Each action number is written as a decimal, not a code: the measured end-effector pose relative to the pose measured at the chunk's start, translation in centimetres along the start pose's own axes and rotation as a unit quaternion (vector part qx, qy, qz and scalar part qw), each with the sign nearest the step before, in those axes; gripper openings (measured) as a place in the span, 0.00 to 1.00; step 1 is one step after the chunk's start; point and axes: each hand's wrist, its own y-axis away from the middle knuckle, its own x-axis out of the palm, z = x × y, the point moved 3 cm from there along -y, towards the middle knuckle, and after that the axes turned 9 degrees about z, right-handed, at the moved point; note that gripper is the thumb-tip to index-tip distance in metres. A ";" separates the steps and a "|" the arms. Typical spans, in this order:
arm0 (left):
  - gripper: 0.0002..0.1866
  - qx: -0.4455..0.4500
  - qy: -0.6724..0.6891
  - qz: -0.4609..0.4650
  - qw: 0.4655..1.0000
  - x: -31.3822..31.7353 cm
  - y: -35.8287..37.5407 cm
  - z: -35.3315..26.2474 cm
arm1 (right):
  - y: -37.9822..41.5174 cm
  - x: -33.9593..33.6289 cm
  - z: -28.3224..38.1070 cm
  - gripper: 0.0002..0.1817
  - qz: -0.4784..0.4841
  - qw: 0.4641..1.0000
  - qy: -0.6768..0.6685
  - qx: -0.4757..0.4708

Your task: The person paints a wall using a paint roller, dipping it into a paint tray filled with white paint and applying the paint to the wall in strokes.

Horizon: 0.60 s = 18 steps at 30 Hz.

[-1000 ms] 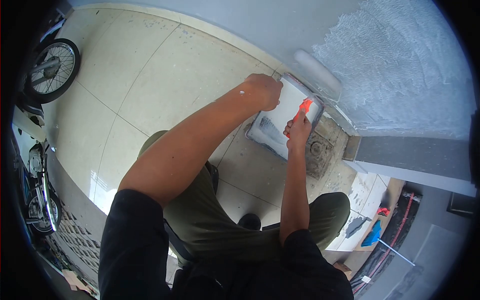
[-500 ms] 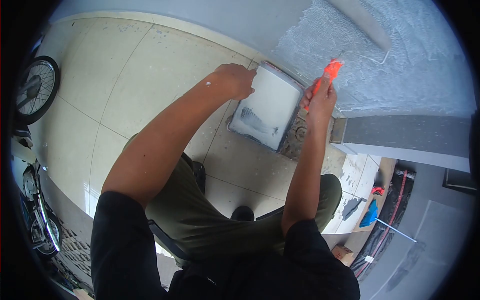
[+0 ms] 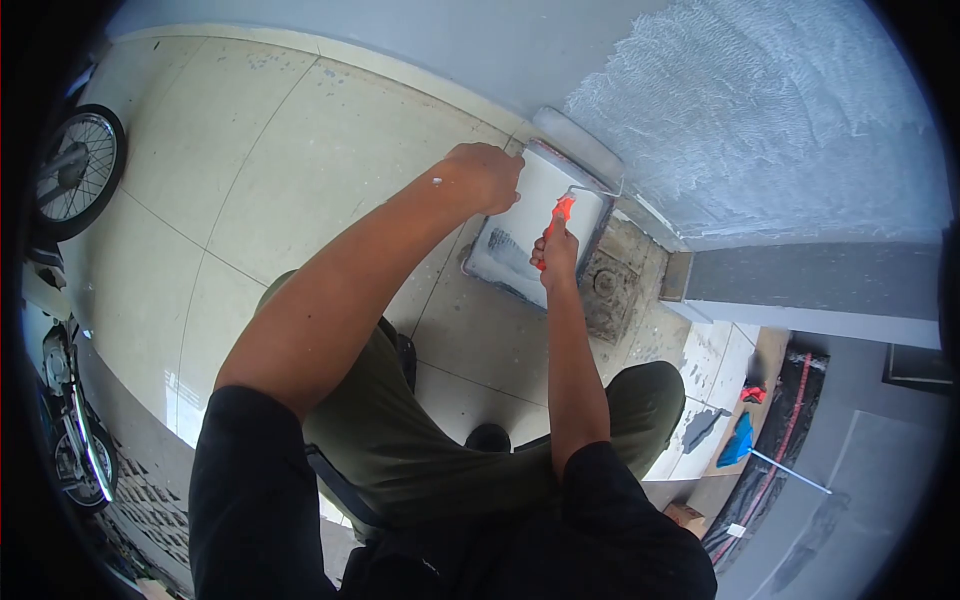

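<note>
My right hand is wrapped round the orange handle of a paint roller. The roller's pale sleeve lies at the far edge of a paint tray, close against the foot of the wall. White paint fills much of the tray, with a dark smeared patch on its near slope. At the tray's left rim is my left hand, fingers closed on the edge and partly hidden. Wet, textured paint covers part of the grey wall to the right.
A drain cover is set in the floor right of the tray. A ledge juts from the wall. Motorcycle wheels stand at the far left. A blue dustpan-like thing and a small box lie at lower right.
My right hand has brought the roller off the painted wall, left and down to the tray's far edge. My left hand stays at the tray's left rim.
</note>
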 end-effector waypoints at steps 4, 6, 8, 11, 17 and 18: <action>0.28 0.016 0.004 0.001 1.000 0.1 0.2 -0.3 | -0.8 -2.3 -0.9 0.26 -0.009 1.000 -0.013 0.017; 0.28 0.019 0.000 -0.002 1.000 0.1 0.6 0.1 | -0.5 -3.6 -0.9 0.25 -0.009 1.000 0.003 0.012; 0.28 0.016 -0.003 -0.010 1.000 0.1 0.7 0.6 | 0.3 -5.8 -0.1 0.26 -0.057 0.998 0.000 0.008; 0.28 0.025 -0.002 -0.012 1.000 0.4 0.8 0.9 | 0.2 -8.4 0.1 0.26 -0.069 0.996 0.045 0.021; 0.28 0.024 -0.007 -0.015 1.000 0.0 1.0 0.6 | -0.5 -5.8 0.2 0.26 -0.060 0.997 0.011 0.054; 0.28 0.023 -0.007 -0.015 1.000 0.1 1.0 0.6 | -0.3 -5.5 0.3 0.26 -0.060 0.997 0.009 0.055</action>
